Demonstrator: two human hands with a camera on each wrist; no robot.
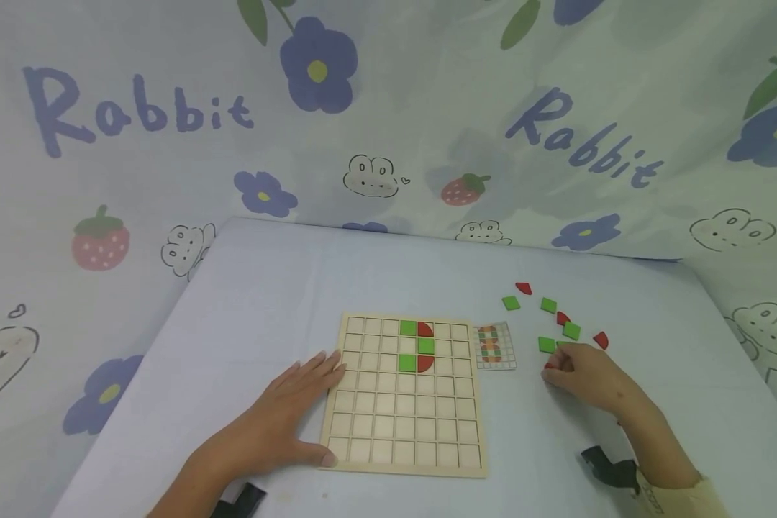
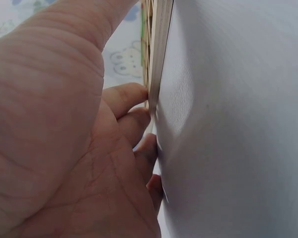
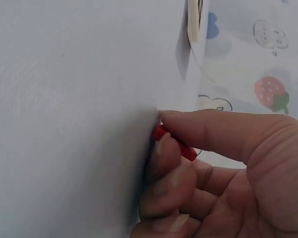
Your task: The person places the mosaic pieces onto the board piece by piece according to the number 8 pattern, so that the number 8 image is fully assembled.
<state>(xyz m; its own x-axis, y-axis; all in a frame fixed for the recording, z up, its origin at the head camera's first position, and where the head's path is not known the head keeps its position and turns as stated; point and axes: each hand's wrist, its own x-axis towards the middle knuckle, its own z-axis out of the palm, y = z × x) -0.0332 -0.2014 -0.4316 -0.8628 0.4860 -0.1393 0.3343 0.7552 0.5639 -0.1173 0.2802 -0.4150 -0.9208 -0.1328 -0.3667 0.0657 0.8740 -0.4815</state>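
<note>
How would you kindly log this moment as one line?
left hand: rests on board edge | right hand: pinches red piece

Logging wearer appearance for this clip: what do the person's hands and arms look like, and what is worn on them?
Both hands are bare: no gloves, no rings visible. The left hand has a black strap-like item at its wrist, at the frame's bottom edge. The right hand has a similar black item beside the forearm and a pale yellowish sleeve cuff.
</note>
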